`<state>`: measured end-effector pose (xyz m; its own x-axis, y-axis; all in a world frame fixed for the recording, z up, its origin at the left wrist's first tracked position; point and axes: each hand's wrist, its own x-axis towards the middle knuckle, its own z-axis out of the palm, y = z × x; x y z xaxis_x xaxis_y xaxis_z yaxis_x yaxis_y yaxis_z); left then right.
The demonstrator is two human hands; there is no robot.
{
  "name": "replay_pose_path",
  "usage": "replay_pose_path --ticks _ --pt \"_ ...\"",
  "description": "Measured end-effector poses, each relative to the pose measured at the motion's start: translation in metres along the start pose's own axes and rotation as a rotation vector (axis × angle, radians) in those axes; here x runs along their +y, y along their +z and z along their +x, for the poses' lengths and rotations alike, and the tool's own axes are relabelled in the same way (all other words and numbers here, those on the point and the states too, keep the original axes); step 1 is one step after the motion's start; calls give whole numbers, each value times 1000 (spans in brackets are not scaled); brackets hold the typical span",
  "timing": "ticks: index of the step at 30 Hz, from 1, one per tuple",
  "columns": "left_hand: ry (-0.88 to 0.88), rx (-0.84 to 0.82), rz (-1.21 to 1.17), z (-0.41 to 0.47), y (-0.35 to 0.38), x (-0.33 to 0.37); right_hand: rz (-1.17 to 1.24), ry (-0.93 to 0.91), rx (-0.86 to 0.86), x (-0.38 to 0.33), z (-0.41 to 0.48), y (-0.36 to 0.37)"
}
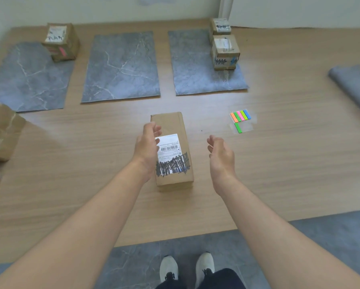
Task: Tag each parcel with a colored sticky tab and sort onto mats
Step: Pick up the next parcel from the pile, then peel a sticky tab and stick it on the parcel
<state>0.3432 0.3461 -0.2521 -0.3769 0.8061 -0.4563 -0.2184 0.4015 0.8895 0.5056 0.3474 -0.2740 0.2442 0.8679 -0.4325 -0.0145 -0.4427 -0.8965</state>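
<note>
Over the parcel [172, 126] near the desk [279, 163] front edge: left hand [146, 142] loosely curled, gripping nothing. Just beside: right hand [220, 152], relaxed, empty.

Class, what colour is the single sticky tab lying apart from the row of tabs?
Green. The lone tab shows best in the head view.

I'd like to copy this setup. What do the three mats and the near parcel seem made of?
Mats: probably thin vinyl or rubber sheet, matte, printed as grey marble with white veins; they lie flat with thin edges. Parcel: brown cardboard, matte, creased at the edges, with a white paper label scribbled over in black.
</note>
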Motion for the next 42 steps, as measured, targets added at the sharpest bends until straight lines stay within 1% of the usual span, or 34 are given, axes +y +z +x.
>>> replay_pose_path --ticks 3,6,10,21,26,30,32,34,36,39,42 --pt "-50 -73 2 6 21 4 57 15 -25 -9 13 -16" --pt "-89 -152 13 14 49 2 105 11 -4 -19 35 -34" --pt "-136 -183 35 25 98 -4 127 24 -1 -27 73 -59" --pt "-201 -130 39 71 223 -27 100 59 -53 -32 196 -131" --pt "-198 -88 50 89 258 -36 45 52 -94 -31 237 -142" --pt "-181 -110 95 97 275 -42 -46 30 -115 -28 264 -145" --pt "-137 -128 122 101 282 -45 -88 24 -120 -25 280 -144" --pt "-19 -149 188 107 287 -52 -179 -45 -125 -20 297 -144" --pt "135 -207 399 115 287 -62 -381 -201 -175 -17 316 -144" --pt "354 -283 816 127 286 -82 -676 -456 -310 -18 342 -140" --pt "476 -301 1057 136 287 -95 -866 -573 -434 -25 364 -134"
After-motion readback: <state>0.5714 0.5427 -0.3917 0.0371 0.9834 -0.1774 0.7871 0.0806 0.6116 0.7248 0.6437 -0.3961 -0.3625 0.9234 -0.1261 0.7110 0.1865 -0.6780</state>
